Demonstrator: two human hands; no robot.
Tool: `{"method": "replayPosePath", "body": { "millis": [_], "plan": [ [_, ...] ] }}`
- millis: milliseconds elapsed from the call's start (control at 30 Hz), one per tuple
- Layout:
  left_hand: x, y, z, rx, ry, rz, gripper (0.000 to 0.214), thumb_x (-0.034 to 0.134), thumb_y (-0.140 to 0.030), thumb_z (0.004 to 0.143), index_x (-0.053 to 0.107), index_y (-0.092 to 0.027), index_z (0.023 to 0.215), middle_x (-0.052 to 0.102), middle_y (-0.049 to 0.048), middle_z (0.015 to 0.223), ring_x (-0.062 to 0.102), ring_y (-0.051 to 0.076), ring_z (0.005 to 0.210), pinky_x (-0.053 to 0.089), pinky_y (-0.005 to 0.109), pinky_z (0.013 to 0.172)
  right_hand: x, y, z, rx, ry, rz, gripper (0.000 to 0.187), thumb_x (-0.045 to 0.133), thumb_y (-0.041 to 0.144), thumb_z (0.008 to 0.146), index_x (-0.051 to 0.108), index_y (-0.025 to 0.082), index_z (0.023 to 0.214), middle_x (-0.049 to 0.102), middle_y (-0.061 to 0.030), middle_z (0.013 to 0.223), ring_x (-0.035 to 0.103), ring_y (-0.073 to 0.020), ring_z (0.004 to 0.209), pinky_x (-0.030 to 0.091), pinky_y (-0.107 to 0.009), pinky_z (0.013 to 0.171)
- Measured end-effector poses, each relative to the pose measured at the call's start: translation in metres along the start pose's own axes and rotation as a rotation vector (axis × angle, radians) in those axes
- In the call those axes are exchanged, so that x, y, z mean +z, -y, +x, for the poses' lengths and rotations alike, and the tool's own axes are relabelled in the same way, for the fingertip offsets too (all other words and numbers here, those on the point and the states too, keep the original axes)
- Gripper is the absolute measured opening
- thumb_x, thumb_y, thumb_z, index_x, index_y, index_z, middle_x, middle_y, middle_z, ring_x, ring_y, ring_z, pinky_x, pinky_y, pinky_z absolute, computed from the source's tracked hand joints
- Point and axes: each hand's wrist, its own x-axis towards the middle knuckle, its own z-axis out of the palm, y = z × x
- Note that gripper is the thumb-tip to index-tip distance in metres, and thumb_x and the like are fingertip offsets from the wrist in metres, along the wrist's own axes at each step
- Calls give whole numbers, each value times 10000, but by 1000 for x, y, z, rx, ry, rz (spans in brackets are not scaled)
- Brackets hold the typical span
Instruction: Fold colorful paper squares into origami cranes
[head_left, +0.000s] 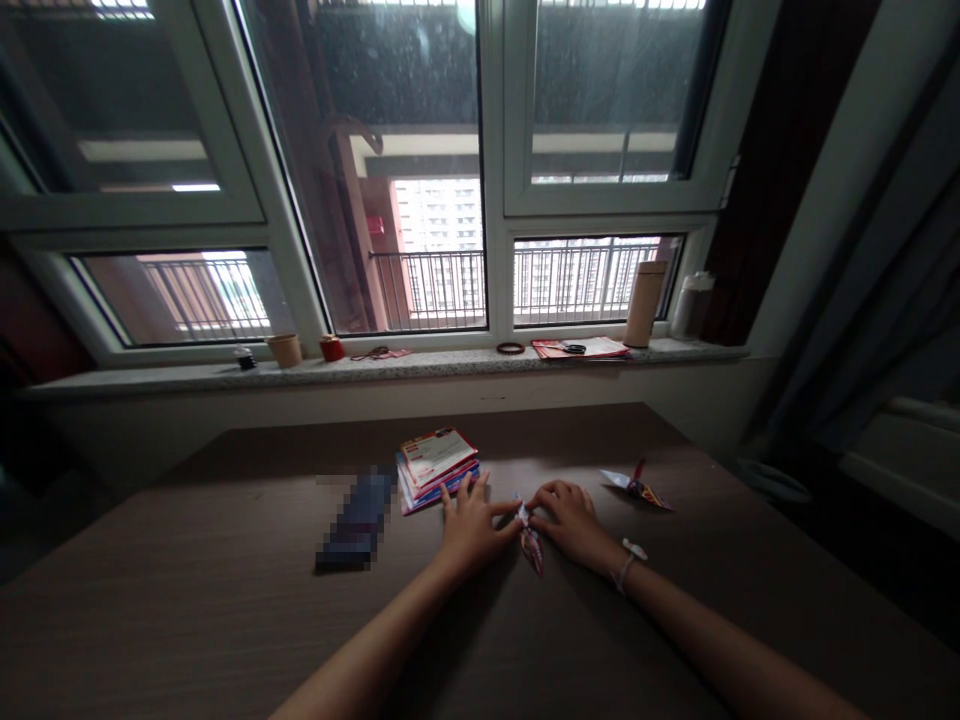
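A small folded paper figure, printed in red and white, is on the table between my hands. It looks like an origami crane, partly covered by my fingers. My left hand pinches its left side with thumb and index finger, the other fingers spread towards the paper stack. From the right, my right hand closes its thumb and index finger on the same figure, its other fingers curled. A finished-looking paper crane with a pale point lies further right, apart from both hands.
Printed papers are stacked just beyond my left hand. A dark pixelated object lies left of them. On the windowsill stand a paper cup, a red spool, a tan bottle and scissors on papers.
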Motion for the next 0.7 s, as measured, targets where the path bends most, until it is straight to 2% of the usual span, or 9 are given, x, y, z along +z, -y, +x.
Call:
{"method": "replayPosePath", "body": {
  "millis": [300, 567, 700],
  "plan": [
    [1, -1, 0, -14, 1, 2, 363, 564, -649, 805, 644, -515, 1132, 374, -10, 1512, 227, 353, 1414, -23, 706, 1075, 1, 1, 1, -10, -39, 9, 196, 629, 431, 826, 669, 333, 991, 576, -11, 1125, 437, -249, 1162, 273, -424, 1032],
    [0, -1, -2, -8, 11, 7, 360, 561, -637, 817, 622, -530, 1155, 373, -13, 1513, 234, 348, 1412, -1, 717, 1068, 0, 4, -5, -31, -57, -39, 199, 553, 436, 881, 648, 333, 1023, 570, -13, 1155, 420, -244, 1204, 206, -465, 1081],
    [1, -1, -1, -14, 15, 15, 379, 546, -649, 819, 614, -525, 1171, 368, -6, 1515, 231, 347, 1413, -9, 714, 1068, 1, 4, -5, -20, -49, -46, 204, 513, 430, 903, 648, 321, 1011, 569, -13, 1152, 419, -234, 1203, 209, -463, 1084]
  ]
}}
